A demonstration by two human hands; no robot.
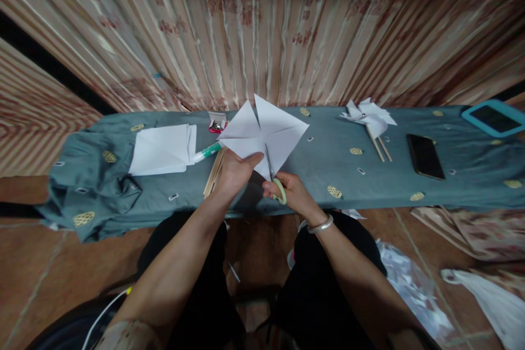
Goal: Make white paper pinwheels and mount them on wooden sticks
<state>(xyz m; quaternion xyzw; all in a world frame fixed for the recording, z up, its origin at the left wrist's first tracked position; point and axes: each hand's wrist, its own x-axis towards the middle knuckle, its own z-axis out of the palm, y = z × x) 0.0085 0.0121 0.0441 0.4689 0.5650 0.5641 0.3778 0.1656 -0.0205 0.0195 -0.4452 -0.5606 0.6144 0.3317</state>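
Note:
My left hand pinches a white square of paper by its near left side, thumb on top. The paper is held up above the cloth and turned like a diamond, with slits running from its corners toward the middle. My right hand grips a pair of scissors with light green handles. Their blades lie at the paper's near corner and point toward its centre. Beneath my left hand, several thin wooden sticks lie on the cloth beside a green and white tube.
A grey-green cloth covers the long bench. To the left is a stack of white paper; behind it, a small red box. On the right lie paper pinwheels on sticks, a black phone and a blue-framed tablet.

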